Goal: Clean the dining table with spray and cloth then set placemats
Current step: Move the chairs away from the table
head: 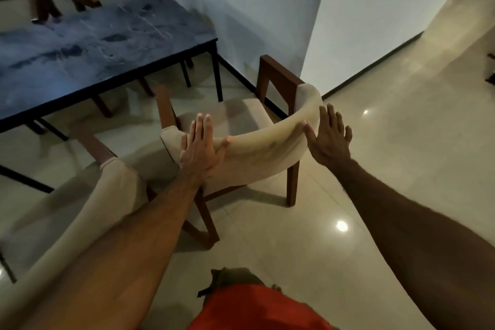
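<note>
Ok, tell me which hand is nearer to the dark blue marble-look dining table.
Left. The left hand presses flat on the beige curved chair back at its table-side end; the right hand touches the far end, away from the dark blue marble-look dining table.

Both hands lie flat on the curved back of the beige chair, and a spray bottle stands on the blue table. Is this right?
Not quite. The head view shows no spray bottle on the blue table. The rest holds: the left hand and right hand lie flat on the curved back of the beige chair.
</note>
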